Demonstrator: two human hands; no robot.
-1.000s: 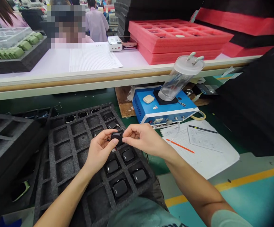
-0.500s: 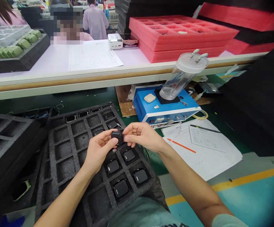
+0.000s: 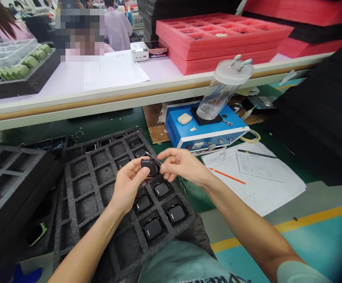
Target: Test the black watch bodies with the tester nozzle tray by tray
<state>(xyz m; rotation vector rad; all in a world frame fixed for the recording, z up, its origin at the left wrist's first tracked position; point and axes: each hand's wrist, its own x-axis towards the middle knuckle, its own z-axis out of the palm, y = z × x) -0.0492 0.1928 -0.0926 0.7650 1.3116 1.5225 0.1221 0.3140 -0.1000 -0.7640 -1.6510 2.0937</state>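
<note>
In my left hand [image 3: 129,181] I hold a black smartwatch case [image 3: 149,166], pinched between thumb and fingers above the foam tray. My right hand [image 3: 182,165] is closed on a thin grey rod-like tool [image 3: 153,158], just right of the watch case; its exact kind is unclear. The fingertips of that hand are close to the case's right edge. Below lies the dark grey foam tray [image 3: 94,196], divided into square pockets. Several black watch cases, such as the one in front [image 3: 153,228], lie in its right-hand pockets.
Beyond the tray stands a blue machine [image 3: 177,125] with a clear cylinder [image 3: 218,92] and a beige watch case [image 3: 184,118] on top. Papers [image 3: 265,188] with a red stick [image 3: 228,176] lie right. Red foam trays [image 3: 188,47] occupy the shelf; a person [image 3: 116,25] is behind.
The watch case has turned and risen slightly in my left hand. My right hand has drawn back a little to the right, and more of the thin tool shows. The whole view has shifted slightly.
</note>
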